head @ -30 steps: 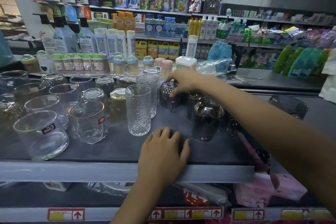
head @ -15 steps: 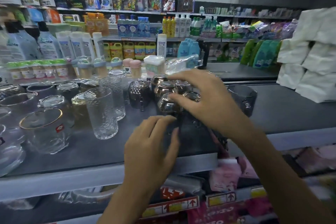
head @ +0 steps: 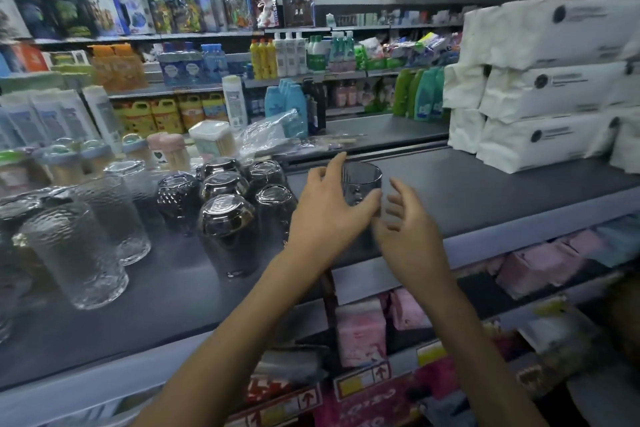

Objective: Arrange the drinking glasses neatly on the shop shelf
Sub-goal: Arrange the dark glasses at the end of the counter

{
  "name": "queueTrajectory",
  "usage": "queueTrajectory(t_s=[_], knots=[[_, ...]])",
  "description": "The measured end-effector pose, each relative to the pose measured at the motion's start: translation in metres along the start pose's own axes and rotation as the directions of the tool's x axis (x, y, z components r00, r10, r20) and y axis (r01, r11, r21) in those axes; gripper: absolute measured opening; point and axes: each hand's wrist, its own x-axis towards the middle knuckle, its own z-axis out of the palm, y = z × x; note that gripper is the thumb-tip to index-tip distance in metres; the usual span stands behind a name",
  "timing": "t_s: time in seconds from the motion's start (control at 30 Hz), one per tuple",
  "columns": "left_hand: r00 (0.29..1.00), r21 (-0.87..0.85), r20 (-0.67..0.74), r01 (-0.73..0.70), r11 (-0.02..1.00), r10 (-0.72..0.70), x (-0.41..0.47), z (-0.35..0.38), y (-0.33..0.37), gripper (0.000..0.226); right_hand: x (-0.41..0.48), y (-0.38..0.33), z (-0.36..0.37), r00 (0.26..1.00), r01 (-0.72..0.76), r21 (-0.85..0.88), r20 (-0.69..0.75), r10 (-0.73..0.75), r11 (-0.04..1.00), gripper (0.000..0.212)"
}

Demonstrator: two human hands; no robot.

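Observation:
A lone dark smoky glass (head: 363, 180) stands upright on the grey shelf (head: 467, 194), right of the other glasses. My left hand (head: 329, 208) grips it, index finger behind and thumb across its front. My right hand (head: 408, 225) hovers just right of the glass with fingers spread, holding nothing; whether it touches the glass is unclear. Several dark glasses (head: 225, 204) stand upside down in a cluster left of my hands. Clear textured glasses (head: 76, 253) stand further left.
Stacked white tissue packs (head: 540, 135) fill the shelf's right end. Toothpick jars (head: 207, 142) and a crumpled plastic bag (head: 273, 135) sit along the back. Pink packs (head: 360, 336) lie on the lower shelf. More stocked shelves rise behind.
The view has swung right. My left hand left the shelf's front edge and took the lone dark glass. My right hand came off the upside-down dark glasses and moved beside it.

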Motion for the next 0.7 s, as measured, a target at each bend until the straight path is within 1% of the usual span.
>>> queueTrajectory(t_s=[0.1,0.17,0.2,0.23,0.33,0.37,0.4,0.47,0.53,0.6,0.63,0.67,0.7], knots=[[0.998,0.067,-0.032,0.058,0.996,-0.056,0.002,0.005,0.006,0.068,-0.001,0.001,0.003,0.996,0.061,-0.039,0.068,-0.058,0.997,0.056],[0.994,0.058,-0.059,0.09,0.994,-0.087,0.001,0.004,0.009,0.059,-0.001,0.001,0.003,0.994,0.083,-0.047,0.08,-0.079,0.995,0.057],[0.993,-0.008,-0.071,0.096,0.995,-0.097,-0.001,0.002,0.01,0.056,-0.001,0.0,0.003,0.993,0.096,-0.039,0.069,-0.093,0.995,0.06],[0.991,-0.109,-0.081,0.098,0.989,-0.107,-0.003,0.0,0.009,0.052,-0.002,-0.002,0.003,0.992,0.116,-0.025,0.049,-0.114,0.993,0.065],[0.983,-0.409,-0.117,0.082,0.909,-0.141,-0.011,-0.018,0.003,0.034,-0.008,-0.015,0.0,0.971,0.239,0.046,-0.038,-0.237,0.97,0.068],[0.978,-0.516,-0.116,0.09,0.852,-0.174,-0.015,-0.026,0.001,0.03,-0.009,-0.021,0.0,0.955,0.294,0.062,-0.06,-0.291,0.954,0.068],[0.973,-0.63,-0.098,0.102,0.77,-0.209,-0.019,-0.035,-0.001,0.028,-0.009,-0.027,0.0,0.938,0.345,0.073,-0.068,-0.34,0.936,0.069],[0.972,-0.837,-0.011,0.119,0.534,-0.234,-0.028,-0.053,-0.003,0.025,-0.01,-0.044,0.002,0.915,0.402,0.118,-0.034,-0.401,0.908,0.074],[0.976,-0.948,0.072,0.131,0.288,-0.206,-0.043,-0.071,0.0,0.023,-0.009,-0.067,0.006,0.898,0.424,0.187,0.038,-0.438,0.886,0.079],[0.976,-0.985,0.107,0.13,0.113,-0.191,-0.056,-0.086,0.0,0.016,-0.007,-0.091,0.012,0.873,0.454,0.192,0.103,-0.477,0.87,0.083],[0.975,-0.992,0.098,0.113,0.062,-0.201,-0.063,-0.093,-0.002,0.014,-0.005,-0.101,0.015,0.865,0.458,0.186,0.13,-0.484,0.869,0.087],[0.971,-0.994,0.081,0.094,0.048,-0.225,-0.067,-0.098,-0.008,0.014,-0.003,-0.112,0.018,0.862,0.452,0.179,0.163,-0.48,0.874,0.09],[0.965,-0.995,0.064,0.082,0.063,-0.256,-0.072,-0.104,-0.015,0.016,-0.001,-0.122,0.021,0.858,0.445,0.164,0.205,-0.471,0.88,0.092]])
